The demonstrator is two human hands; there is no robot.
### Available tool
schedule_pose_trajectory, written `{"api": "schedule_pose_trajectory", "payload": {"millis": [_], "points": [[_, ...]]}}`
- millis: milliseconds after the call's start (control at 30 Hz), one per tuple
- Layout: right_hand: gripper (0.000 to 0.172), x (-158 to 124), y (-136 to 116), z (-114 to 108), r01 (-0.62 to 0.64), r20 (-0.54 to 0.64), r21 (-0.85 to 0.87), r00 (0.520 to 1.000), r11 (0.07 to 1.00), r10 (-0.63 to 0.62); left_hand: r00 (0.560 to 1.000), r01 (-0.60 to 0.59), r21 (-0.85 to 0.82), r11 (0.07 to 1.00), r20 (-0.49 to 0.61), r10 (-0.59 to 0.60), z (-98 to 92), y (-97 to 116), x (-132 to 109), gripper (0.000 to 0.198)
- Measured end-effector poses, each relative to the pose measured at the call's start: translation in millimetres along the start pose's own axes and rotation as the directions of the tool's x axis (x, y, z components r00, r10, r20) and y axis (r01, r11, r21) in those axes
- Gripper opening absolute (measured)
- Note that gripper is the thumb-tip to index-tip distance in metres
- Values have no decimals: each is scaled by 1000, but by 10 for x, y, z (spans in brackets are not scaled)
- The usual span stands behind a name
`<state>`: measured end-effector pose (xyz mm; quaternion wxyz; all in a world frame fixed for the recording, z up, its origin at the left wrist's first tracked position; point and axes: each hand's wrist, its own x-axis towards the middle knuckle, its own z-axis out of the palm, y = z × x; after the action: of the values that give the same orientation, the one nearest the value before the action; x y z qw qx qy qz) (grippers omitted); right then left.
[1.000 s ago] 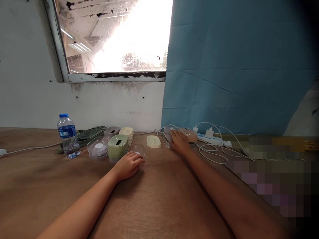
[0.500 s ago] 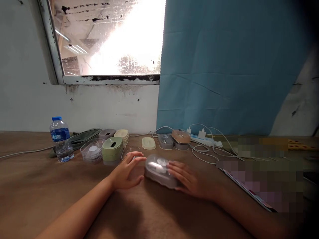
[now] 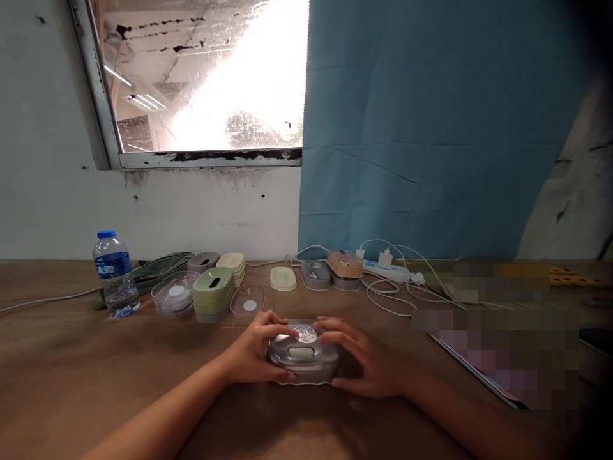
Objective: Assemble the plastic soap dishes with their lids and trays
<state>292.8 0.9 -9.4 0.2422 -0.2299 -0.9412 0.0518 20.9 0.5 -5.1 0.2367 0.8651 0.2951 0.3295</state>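
A grey oval plastic box with a clear lid [image 3: 302, 367] rests on the table in front of me, a round label on top. My left hand [image 3: 261, 351] grips its left side, with the thumb at the near edge and the fingers over the lid. On the opposite side, my right hand [image 3: 364, 358] holds the box, its fingertips on the lid and its thumb by the near right corner. Just behind the left fingers lies a clear plastic lid [image 3: 248, 300] with a white round label. The box's ends are partly hidden by my hands.
Left of centre stand a stack of green boxes [image 3: 213, 294], cream lids [image 3: 231, 262] and clear lids [image 3: 175, 300]. A water bottle [image 3: 115, 275] is farther left. Behind are a cream lid [image 3: 283, 278], grey boxes [image 3: 316, 276], a brown piece [image 3: 345, 263] and a power strip [image 3: 385, 271] with cables.
The grey box has turned from a slant to face me squarely and come nearer. My left hand, apart from it before, has closed on its left side; my right hand stays on it.
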Motion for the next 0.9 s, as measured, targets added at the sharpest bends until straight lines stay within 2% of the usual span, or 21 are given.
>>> {"api": "schedule_pose_trajectory", "payload": {"millis": [100, 167, 267, 400, 500, 600, 733, 833, 900], "points": [[85, -25, 27, 66, -170, -20, 146, 984, 975, 175, 998, 44, -64, 997, -43, -47, 99, 85, 9, 58], [93, -32, 41, 92, -197, 12, 267, 979, 943, 202, 995, 78, -92, 993, -54, -83, 154, 123, 16, 51], [87, -30, 40, 98, -182, 51, 379, 983, 908, 175, 994, 87, -94, 992, -61, -93, 194, 154, 23, 41], [75, -7, 30, 76, -170, 5, 467, 982, 868, 190, 991, -20, -48, 999, -135, 13, 169, 161, 27, 38], [47, 23, 35, 64, -169, -108, 510, 960, 843, 258, 976, -81, -17, 997, -204, 76, 138, 146, 23, 37], [27, 58, 55, 64, -231, -264, 450, 889, 863, 375, 972, -103, -35, 994, -216, 94, 132, 121, 15, 35], [26, 98, 145, 91, -320, -425, 461, 739, 827, 523, 971, -153, -65, 986, -195, 137, 152, 109, 0, 44], [28, 113, 250, 120, -321, -444, 587, 641, 744, 627, 946, -234, 170, 957, -187, 265, 146, 149, -10, 49], [33, 120, 297, 137, -304, -418, 661, 610, 686, 673, 916, -320, 385, 866, -106, 386, 133, 190, -11, 44]]}}
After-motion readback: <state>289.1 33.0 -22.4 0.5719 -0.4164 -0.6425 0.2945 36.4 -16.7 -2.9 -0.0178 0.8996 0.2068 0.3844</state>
